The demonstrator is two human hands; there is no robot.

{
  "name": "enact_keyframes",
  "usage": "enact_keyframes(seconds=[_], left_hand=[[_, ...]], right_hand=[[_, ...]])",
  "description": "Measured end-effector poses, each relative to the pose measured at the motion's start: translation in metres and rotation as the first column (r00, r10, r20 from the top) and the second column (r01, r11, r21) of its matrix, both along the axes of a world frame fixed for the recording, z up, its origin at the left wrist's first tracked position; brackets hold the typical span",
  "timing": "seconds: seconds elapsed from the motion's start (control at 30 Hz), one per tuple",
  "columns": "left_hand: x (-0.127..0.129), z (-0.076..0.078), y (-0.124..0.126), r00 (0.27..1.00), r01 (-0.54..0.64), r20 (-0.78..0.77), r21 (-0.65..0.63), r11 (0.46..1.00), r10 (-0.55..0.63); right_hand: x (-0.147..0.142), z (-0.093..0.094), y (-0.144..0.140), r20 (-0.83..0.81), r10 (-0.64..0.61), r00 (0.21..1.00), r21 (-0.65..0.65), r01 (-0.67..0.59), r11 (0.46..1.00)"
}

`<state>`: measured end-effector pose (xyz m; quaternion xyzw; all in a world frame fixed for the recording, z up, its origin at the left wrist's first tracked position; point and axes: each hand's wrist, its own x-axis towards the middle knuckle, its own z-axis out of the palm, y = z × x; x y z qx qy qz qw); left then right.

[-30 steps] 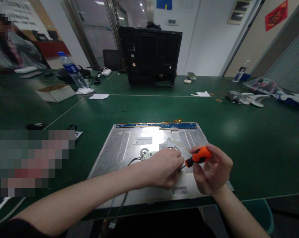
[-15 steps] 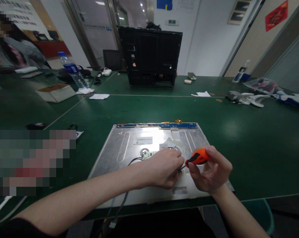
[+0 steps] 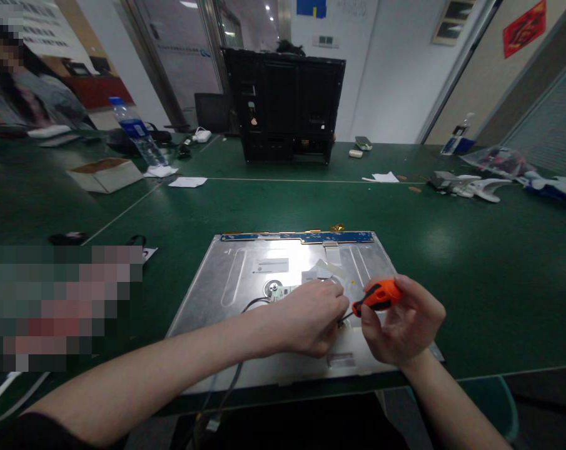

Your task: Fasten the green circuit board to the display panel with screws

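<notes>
A silver metal panel [image 3: 207, 284], the back of a flat display, lies on the green table in front of me. Along its far edge runs a blue circuit strip [image 3: 264, 237]. My right hand [image 3: 404, 325] is closed on an orange and black screwdriver [image 3: 380, 295], its shaft slanting down to the left. Over the panel's middle, my left hand [image 3: 313, 315] is closed beside the screwdriver's tip; its fingertips and whatever they pinch are hidden. Left of that hand shows part of a small pale circuit board [image 3: 283, 292], with dark cables [image 3: 238, 372] trailing over the near edge.
A black display housing [image 3: 287, 106] stands upright at the back. To its left are a water bottle [image 3: 139, 137] and an open box [image 3: 105, 175]. White plastic parts [image 3: 470, 186] lie at the right. A person [image 3: 34, 94] is at the far left.
My right hand has shifted slightly right with the screwdriver, whose handle has turned a little. My left hand and the panel stay in place.
</notes>
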<state>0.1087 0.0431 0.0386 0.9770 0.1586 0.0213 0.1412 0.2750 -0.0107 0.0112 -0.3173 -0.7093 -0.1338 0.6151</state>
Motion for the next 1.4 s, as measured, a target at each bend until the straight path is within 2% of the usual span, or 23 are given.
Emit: enact_keyframes(seconds=[0.13, 0.3, 0.63, 0.8, 1.2, 1.4], left_hand=[[0.0003, 0.0009, 0.0003, 1.000, 0.003, -0.012, -0.013, 1.000, -0.004], [-0.0005, 0.0035, 0.0000, 1.000, 0.008, 0.012, -0.036, 0.999, -0.008], [-0.0008, 0.0021, -0.0003, 1.000, -0.004, 0.020, -0.034, 0.999, 0.004], [-0.0010, 0.0019, -0.0003, 1.000, 0.005, 0.024, -0.041, 0.999, -0.004], [-0.0001, 0.0037, -0.0004, 1.000, -0.001, -0.006, -0.031, 1.000, 0.000], [0.0005, 0.0053, -0.0009, 1.000, 0.003, -0.010, -0.032, 0.999, -0.003]], right_hand=[[0.0009, -0.0019, 0.0007, 0.009, -0.046, 0.999, 0.045, 0.046, 0.998], [0.0023, -0.0017, 0.0031, 0.049, -0.043, 0.998, 0.066, 0.040, 0.997], [0.0026, -0.0043, -0.0003, -0.016, 0.089, 0.996, -0.041, -0.090, 0.995], [0.0021, -0.0033, -0.0009, -0.012, 0.063, 0.998, -0.056, -0.064, 0.996], [0.0005, 0.0010, 0.0033, 0.036, -0.014, 0.999, 0.036, 0.013, 0.999], [0.0017, 0.0014, 0.0038, 0.032, 0.002, 0.999, 0.029, -0.003, 1.000]])
